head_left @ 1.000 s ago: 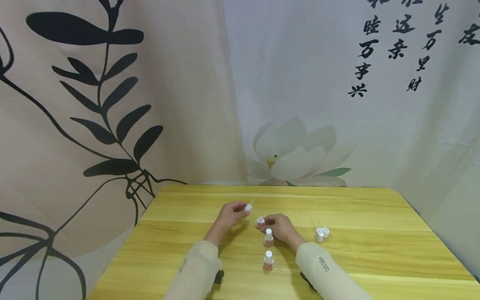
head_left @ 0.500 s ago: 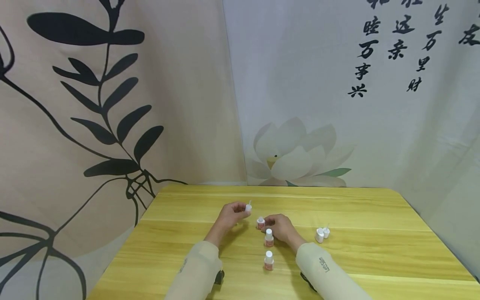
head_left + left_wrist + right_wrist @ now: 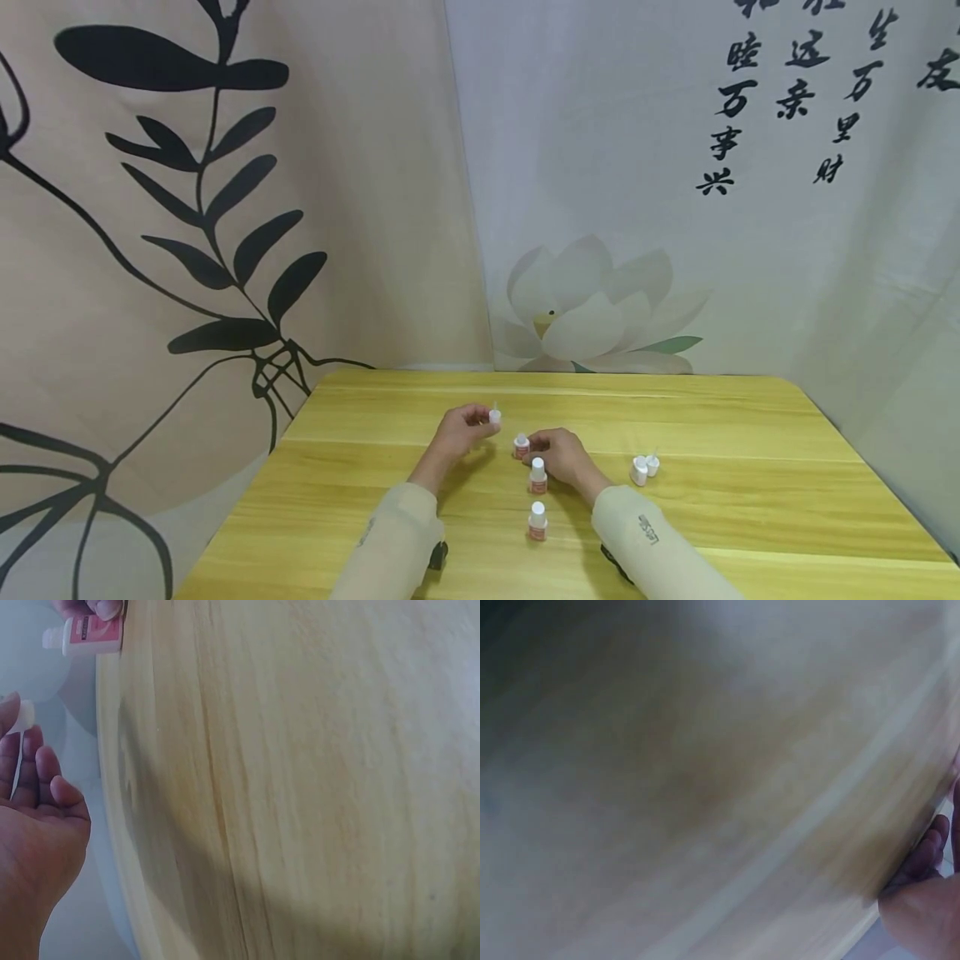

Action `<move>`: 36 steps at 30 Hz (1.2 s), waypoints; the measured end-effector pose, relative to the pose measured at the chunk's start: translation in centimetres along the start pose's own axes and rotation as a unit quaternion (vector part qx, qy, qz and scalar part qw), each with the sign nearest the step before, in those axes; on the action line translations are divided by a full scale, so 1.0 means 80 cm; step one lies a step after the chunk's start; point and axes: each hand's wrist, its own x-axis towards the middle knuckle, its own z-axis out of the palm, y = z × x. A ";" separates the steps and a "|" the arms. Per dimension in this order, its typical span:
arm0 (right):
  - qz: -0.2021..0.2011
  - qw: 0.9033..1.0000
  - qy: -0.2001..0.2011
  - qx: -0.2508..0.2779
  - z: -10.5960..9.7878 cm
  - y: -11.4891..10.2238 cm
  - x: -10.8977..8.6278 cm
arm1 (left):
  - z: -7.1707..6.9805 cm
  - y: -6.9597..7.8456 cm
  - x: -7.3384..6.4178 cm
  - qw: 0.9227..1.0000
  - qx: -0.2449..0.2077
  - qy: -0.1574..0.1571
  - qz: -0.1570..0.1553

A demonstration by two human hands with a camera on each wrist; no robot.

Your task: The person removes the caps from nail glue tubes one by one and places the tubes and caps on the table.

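Between the thumb and fingers of my left hand (image 3: pixel 459 433) is a small white cap (image 3: pixel 495 417) with a thin tip pointing up, raised over the table. My right hand (image 3: pixel 561 452) grips a small white bottle (image 3: pixel 521 447) with a red label. That bottle, its bare neck showing, stands just right of the cap. In the left wrist view, the bottle (image 3: pixel 96 636) shows a pink-red label, and the cap (image 3: pixel 27 714) is partly covered by the thumb. The right wrist view shows only part of the right hand (image 3: pixel 926 900) at its edge.
Nearer to me, two similar bottles stand in line: one capped bottle (image 3: pixel 537 477) beside the right hand, another capped bottle (image 3: pixel 537 522) closer. On the right are a white cap (image 3: pixel 639 471) and a tipped white cap (image 3: pixel 652 465). The wooden table (image 3: pixel 750 500) ends at a printed curtain (image 3: pixel 390 208).
The cap in my left hand has turned so its thin tip, slanting right before, now points nearly straight up. My right hand and the bottles have stayed put.
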 end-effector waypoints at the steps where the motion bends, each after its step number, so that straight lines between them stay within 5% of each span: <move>1: -0.001 1.000 -0.001 0.000 0.000 0.000 0.000 | 0.000 0.000 0.000 1.000 -0.001 -0.001 -0.002; 20: -0.004 1.000 -0.006 0.001 -0.001 0.004 0.003 | -0.009 -0.013 -0.004 1.000 -0.005 0.001 -0.007; 36: -0.010 1.000 0.003 -0.001 0.001 0.004 0.002 | -0.019 -0.022 -0.012 0.999 0.041 -0.020 -0.017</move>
